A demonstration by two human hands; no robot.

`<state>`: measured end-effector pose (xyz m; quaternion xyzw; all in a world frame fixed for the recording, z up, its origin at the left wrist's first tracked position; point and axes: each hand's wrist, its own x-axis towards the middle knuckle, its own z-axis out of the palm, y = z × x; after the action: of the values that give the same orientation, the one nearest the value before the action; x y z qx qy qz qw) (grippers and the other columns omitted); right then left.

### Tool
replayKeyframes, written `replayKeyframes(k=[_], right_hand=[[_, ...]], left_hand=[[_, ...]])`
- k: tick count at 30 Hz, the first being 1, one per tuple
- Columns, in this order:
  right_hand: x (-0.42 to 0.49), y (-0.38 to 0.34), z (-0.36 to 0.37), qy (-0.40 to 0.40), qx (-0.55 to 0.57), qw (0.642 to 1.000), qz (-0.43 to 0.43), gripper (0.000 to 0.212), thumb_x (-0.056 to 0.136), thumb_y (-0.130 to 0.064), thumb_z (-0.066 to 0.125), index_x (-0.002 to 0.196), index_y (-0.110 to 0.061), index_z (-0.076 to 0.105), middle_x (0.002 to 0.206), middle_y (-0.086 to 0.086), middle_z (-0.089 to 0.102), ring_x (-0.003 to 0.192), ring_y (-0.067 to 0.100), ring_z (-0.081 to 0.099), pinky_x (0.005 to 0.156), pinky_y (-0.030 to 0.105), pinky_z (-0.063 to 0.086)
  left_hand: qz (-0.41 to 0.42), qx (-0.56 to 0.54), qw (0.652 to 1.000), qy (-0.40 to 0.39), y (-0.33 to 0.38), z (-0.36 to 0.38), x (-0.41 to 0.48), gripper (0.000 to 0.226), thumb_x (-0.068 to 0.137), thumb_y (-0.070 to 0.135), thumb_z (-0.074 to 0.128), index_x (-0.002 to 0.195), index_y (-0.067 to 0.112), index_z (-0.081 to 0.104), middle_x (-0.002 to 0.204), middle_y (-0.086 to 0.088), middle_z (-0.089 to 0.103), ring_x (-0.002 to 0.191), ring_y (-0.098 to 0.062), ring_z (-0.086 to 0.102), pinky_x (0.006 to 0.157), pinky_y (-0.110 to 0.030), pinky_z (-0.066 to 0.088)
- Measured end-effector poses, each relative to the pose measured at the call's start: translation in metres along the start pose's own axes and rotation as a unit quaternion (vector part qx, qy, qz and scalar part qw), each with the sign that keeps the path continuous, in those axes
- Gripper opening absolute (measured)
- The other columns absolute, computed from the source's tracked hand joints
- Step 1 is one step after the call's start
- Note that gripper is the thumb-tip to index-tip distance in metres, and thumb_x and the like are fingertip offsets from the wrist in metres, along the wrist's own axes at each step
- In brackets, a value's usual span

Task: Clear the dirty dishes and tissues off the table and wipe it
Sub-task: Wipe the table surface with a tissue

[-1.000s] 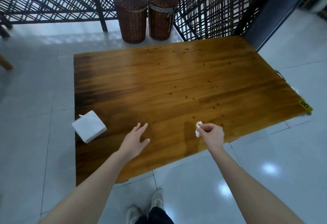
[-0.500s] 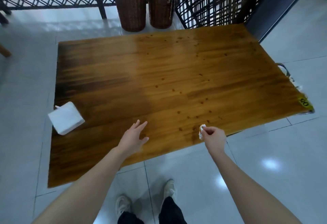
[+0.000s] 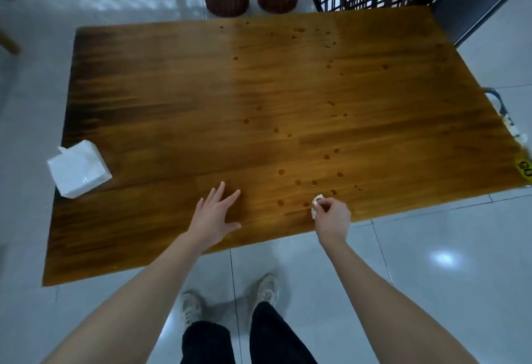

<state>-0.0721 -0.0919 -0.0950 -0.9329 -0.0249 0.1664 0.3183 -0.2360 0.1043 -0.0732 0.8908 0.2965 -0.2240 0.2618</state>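
At the near edge of the tabletop [image 3: 172,90] my right grip [image 3: 331,219] pinches a small tissue wad [image 3: 316,205], which is probably soft, light and easily torn, so best kept bunched, while my left grip [image 3: 214,217] lies flat and open, brown spots [image 3: 288,135] beyond.

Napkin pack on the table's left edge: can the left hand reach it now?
Probably yes: the left hand is open over the table, holding nothing, and nothing stands between it and the napkin pack.

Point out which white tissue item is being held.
The small crumpled tissue, pinched in the right hand; the larger square tissue pack lies untouched off to the left.
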Motion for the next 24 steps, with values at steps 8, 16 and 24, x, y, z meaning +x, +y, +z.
replayKeyframes(k=[8, 16, 24], right_hand=[[-0.006, -0.005, 0.009, 0.009, 0.012, 1.0, -0.028, 0.011, 0.088, -0.008, 0.064, 0.095, -0.005, 0.072, 0.087, 0.003, 0.067, 0.08, 0.014, 0.059, 0.064, 0.02, 0.042], [-0.014, -0.021, 0.02, -0.047, 0.011, 0.996, -0.077, 0.012, 0.09, -0.007, 0.06, 0.094, -0.006, 0.072, 0.09, 0.0, 0.066, 0.083, 0.012, 0.059, 0.064, 0.011, 0.041], [-0.033, -0.044, 0.051, -0.105, -0.068, 0.981, -0.148, 0.02, 0.096, -0.012, 0.053, 0.107, -0.009, 0.069, 0.109, 0.002, 0.061, 0.084, 0.006, 0.047, 0.07, 0.012, 0.039]], left_hand=[[-0.01, -0.006, 1.0, -0.004, 0.006, -0.005, -0.004, 0.08, 0.09, 0.037, 0.064, 0.153, 0.034, 0.015, 0.163, -0.002, -0.005, 0.149, -0.024, -0.002, 0.12, -0.046, 0.009], [-0.01, -0.016, 1.0, 0.008, 0.005, -0.004, -0.004, 0.079, 0.09, 0.035, 0.064, 0.153, 0.034, 0.017, 0.163, -0.002, -0.003, 0.15, -0.024, -0.001, 0.119, -0.045, 0.009], [-0.006, -0.022, 1.0, 0.006, 0.002, -0.003, -0.003, 0.078, 0.09, 0.034, 0.064, 0.153, 0.034, 0.018, 0.163, -0.002, -0.002, 0.149, -0.024, -0.001, 0.119, -0.045, 0.01]])
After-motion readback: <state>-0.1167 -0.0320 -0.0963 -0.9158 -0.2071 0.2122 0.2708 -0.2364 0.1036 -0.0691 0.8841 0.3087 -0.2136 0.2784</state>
